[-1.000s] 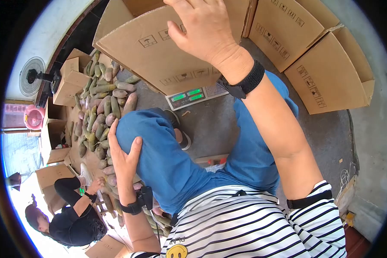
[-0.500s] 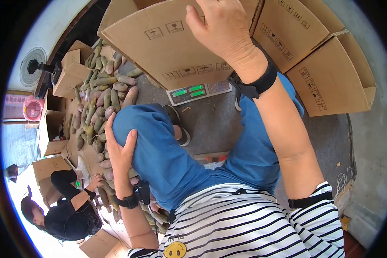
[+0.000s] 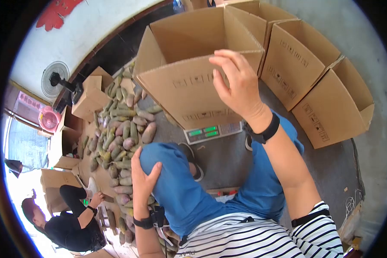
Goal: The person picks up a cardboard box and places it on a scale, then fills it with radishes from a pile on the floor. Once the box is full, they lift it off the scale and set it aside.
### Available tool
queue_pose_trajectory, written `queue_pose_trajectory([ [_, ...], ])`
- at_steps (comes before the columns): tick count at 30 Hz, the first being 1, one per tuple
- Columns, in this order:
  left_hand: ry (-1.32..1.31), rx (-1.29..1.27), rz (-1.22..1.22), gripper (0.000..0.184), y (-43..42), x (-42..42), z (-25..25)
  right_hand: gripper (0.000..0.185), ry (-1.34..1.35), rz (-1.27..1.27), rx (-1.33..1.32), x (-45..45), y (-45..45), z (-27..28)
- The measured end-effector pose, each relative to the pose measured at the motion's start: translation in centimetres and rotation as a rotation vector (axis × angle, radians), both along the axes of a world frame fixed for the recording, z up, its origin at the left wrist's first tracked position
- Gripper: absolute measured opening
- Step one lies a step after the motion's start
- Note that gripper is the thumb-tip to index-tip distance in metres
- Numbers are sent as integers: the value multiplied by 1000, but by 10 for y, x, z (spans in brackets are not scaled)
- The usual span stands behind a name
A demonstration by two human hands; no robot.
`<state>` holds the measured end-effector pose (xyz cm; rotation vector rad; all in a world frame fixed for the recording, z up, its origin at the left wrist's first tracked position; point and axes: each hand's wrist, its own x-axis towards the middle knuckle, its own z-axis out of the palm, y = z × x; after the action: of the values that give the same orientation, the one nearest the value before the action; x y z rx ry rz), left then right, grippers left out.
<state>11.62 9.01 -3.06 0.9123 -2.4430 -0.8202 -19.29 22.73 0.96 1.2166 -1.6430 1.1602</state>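
My left hand (image 3: pixel 145 178) rests on my left knee with the thumb spread from the fingers, holding nothing. In front of me a tall open cardboard box (image 3: pixel 189 88) stands on a digital scale (image 3: pixel 213 132) with lit green displays. My right hand (image 3: pixel 238 84) is at the box's near upper rim, palm toward its front wall. Its fingers are loosely bent and apart; whether they touch the cardboard I cannot tell. No contents show in the part of the box I can see; its bottom is hidden.
Long green and purplish root vegetables (image 3: pixel 127 129) lie heaped on the left floor. More open boxes (image 3: pixel 335 103) line the right wall. A co-worker in black (image 3: pixel 73 228) sits at lower left, one hand near vegetables. A fan (image 3: pixel 58 81) and further cartons (image 3: pixel 90 94) stand beyond.
My view has tilted upward, bringing the box's opening into sight. My right hand remains by its near rim, fingers now visible. My left hand stays on the knee. The co-worker's hand has shifted slightly.
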Motion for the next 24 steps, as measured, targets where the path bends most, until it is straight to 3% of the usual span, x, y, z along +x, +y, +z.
queue_pose_trajectory([
  [3, -58, -102, -39, 70, -1, -6, 17, 22, -29, -8, 16, -2, 4, 2],
  [5, -97, -305, -89, 70, 7, -14, 35, 23, -58, -22, 19, -1, 8, 3],
  [11, 46, -265, -231, 67, 19, -73, 87, 25, -121, 1, 39, -1, 12, 8],
  [13, 85, -329, -283, 65, 19, -95, 89, 25, -156, -6, 36, -1, 13, 8],
  [15, 124, -233, -294, 64, 17, -116, 87, 26, -153, -19, 38, -1, 15, 7],
  [24, 156, -657, -156, 68, -27, -177, 70, 25, -146, -22, 43, -1, 11, 10],
])
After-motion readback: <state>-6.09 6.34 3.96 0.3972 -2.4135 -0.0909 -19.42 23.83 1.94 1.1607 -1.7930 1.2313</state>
